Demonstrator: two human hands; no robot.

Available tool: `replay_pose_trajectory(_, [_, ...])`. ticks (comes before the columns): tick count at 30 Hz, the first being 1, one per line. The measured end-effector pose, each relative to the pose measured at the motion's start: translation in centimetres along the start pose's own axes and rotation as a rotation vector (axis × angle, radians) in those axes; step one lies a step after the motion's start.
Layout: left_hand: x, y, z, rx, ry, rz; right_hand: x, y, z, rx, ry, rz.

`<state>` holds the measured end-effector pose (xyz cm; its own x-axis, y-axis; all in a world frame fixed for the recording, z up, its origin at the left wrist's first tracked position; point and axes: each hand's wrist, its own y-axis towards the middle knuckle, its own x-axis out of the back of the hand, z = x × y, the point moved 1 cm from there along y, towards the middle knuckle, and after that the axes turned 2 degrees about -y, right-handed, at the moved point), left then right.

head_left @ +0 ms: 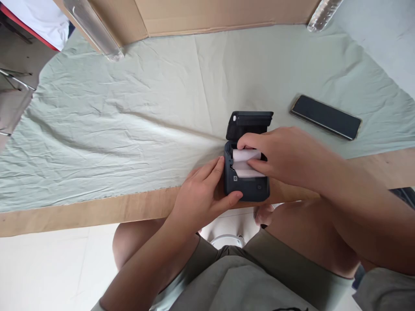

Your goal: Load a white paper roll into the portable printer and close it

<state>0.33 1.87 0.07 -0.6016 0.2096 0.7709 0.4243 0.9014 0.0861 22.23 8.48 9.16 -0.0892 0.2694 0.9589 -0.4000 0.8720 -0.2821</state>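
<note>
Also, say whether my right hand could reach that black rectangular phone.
Probably yes: the black rectangular phone lies uncovered on the pale green cloth near your right hand. Nothing shows between them, though that hand's fingers are now at the white paper roll.

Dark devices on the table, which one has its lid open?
The boxy device holding the white roll: its lid stands raised. The phone lies flat and has no lid.

Single head-worn view, forward and steeply down at the hands [202,190].
</note>
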Motion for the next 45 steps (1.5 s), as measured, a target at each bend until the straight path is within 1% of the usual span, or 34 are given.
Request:
replay_pose_trajectory(3, [0.1,0.1,-0.2,-0.014,0.003,0.006,0.8,-2.0,-2.2,-0.02,0.343,-0.196])
replay_pose_trajectory(4, [0.2,0.1,-0.3,-0.012,0.003,0.009,1.0,-2.6,-3.3,-0.066,0.473,-0.266])
replay_pose_trajectory(5, [0.2,0.1,-0.3,-0.008,0.003,0.012,1.2,-3.1,-4.4,-0.085,0.596,-0.365])
replay_pose_trajectory(6, [0.2,0.1,-0.4,-0.001,0.002,0.013,1.3,-3.4,-5.6,-0.134,0.732,-0.495])
replay_pose_trajectory(7, [0.2,0.2,-0.4,0.006,0.0,0.014,1.0,-3.4,-6.9,-0.214,0.848,-0.56])
replay_pose_trajectory(9, [0.3,0.2,-0.4,0.014,-0.006,0.012,-0.1,-3.0,-9.1,-0.338,1.005,-0.515])
replay_pose_trajectory(10, [0.3,0.2,-0.4,0.017,-0.007,0.013,-1.0,-2.6,-10.0,-0.385,1.044,-0.495])
replay_pose_trajectory(12, [0.2,0.2,-0.4,0.023,0.0,0.011,-3.0,-1.7,-11.4,-0.415,1.027,-0.482])
replay_pose_trajectory(13, [0.2,0.2,-0.4,0.027,0.006,0.012,-4.1,-1.4,-11.8,-0.421,0.963,-0.536])
replay_pose_trajectory(15, [0.2,0.2,-0.4,0.041,0.024,0.012,-6.0,-0.8,-12.3,-0.426,0.893,-0.578])
replay_pose_trajectory(17, [0.2,0.2,-0.5,0.049,0.045,0.014,-7.5,-0.5,-12.4,-0.422,0.809,-0.612])
replay_pose_trajectory(19, [0.2,0.2,-0.6,0.049,0.068,0.023,-8.4,-0.4,-12.5,-0.403,0.726,-0.624])
replay_pose_trajectory(22, [0.1,0.2,-0.7,0.047,0.087,0.041,-9.1,-0.5,-12.7,-0.374,0.645,-0.601])
replay_pose_trajectory(25, [0.1,0.2,-0.7,0.058,0.082,0.054,-9.2,-1.0,-13.1,-0.357,0.613,-0.576])
replay_pose_trajectory(26, [0.1,0.3,-0.7,0.059,0.079,0.058,-9.0,-1.4,-13.1,-0.338,0.591,-0.608])
replay_pose_trajectory(27, [0.1,0.3,-0.7,0.058,0.078,0.062,-8.7,-2.0,-12.9,-0.31,0.552,-0.671])
replay_pose_trajectory(30, [0.0,0.2,-0.6,0.045,0.081,0.073,-7.7,-4.1,-11.2,-0.197,0.37,-0.945])
replay_pose_trajectory(31, [0.0,0.2,-0.6,0.041,0.083,0.076,-7.4,-4.6,-10.4,-0.158,0.329,-0.996])
replay_pose_trajectory(32, [0.0,0.2,-0.6,0.036,0.084,0.076,-7.3,-5.0,-9.5,-0.106,0.293,-1.003])
replay_pose_trajectory(35, [0.1,0.2,-0.4,0.02,0.087,0.061,-7.8,-4.9,-7.4,0.039,0.238,-0.88])
replay_pose_trajectory(38, [0.2,0.2,-0.4,0.007,0.086,0.05,-8.8,-3.7,-6.6,0.092,0.324,-0.792])
replay_pose_trajectory(41, [0.2,0.2,-0.4,0.002,0.081,0.048,-9.3,-2.7,-6.5,0.136,0.406,-0.773])
replay_pose_trajectory(45, [0.2,0.1,-0.5,-0.001,0.069,0.048,-9.4,-2.4,-6.2,0.237,0.447,-0.788])
